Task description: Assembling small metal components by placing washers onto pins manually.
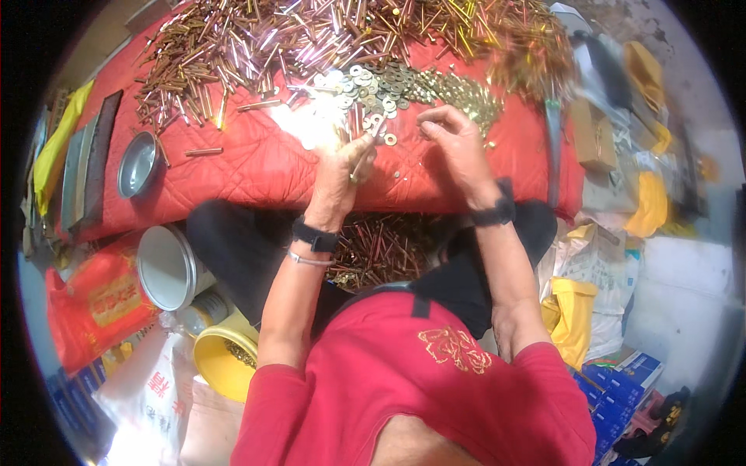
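Note:
My left hand (342, 171) is closed around a few slim metal bolts (360, 165), held just above the red quilted cloth; strong glare washes out part of its fingers. To its right, my right hand (460, 147) has thumb and forefinger bent toward each other; whatever lies between them is too small to make out. Just beyond both hands is a pile of flat steel washers (381, 85). Small gold-coloured pieces, apparently nuts (466, 97), spread to the right of the washers. A large heap of copper-coloured bolts (256, 46) covers the far side.
A metal bowl (138, 165) rests on the red cloth (233, 175) at left, near a loose bolt (203, 152). More bolts (381, 248) lie below, between my legs. A round tin (167, 268) and a yellow bucket (225, 357) stand lower left; a cardboard box (592, 136) sits right.

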